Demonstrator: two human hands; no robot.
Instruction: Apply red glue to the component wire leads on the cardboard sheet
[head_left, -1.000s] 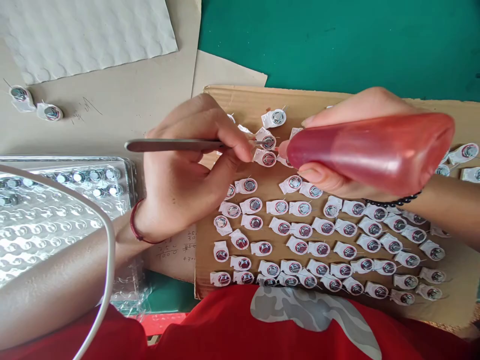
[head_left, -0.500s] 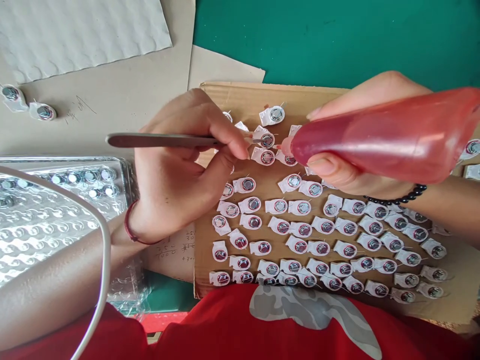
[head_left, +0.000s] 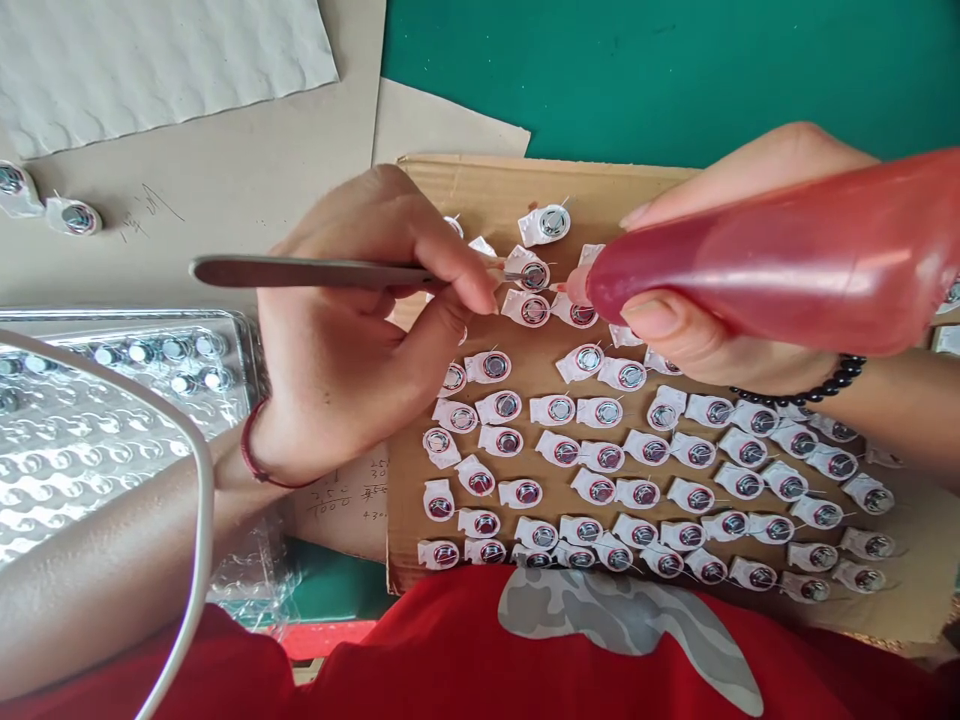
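My left hand (head_left: 367,310) is closed around a pair of metal tweezers (head_left: 307,272), whose tips rest at a small round part with a white tab (head_left: 532,276). My right hand (head_left: 682,325) grips a red squeeze bottle (head_left: 772,260), tilted so that its nozzle points left. The nozzle end is close to the tweezer tips, beside that same part; whether it touches cannot be made out. Another such part (head_left: 534,310) sits just below. Several more of these round silver parts with white tabs and thin wires lie in rough rows over a cardboard sheet (head_left: 525,385).
At left lies a clear plastic tray (head_left: 90,450) with several silver pieces in it. A white cable (head_left: 201,500) crosses in front of it. Two loose parts (head_left: 75,215) are on the grey board under a white dimpled sheet (head_left: 172,70). A green mat (head_left: 675,80) covers the back.
The bottle and my right hand have shifted slightly right, and the bottle's rear end has risen a little. My left hand with the tweezers has moved slightly left; the tips stay at the same part.
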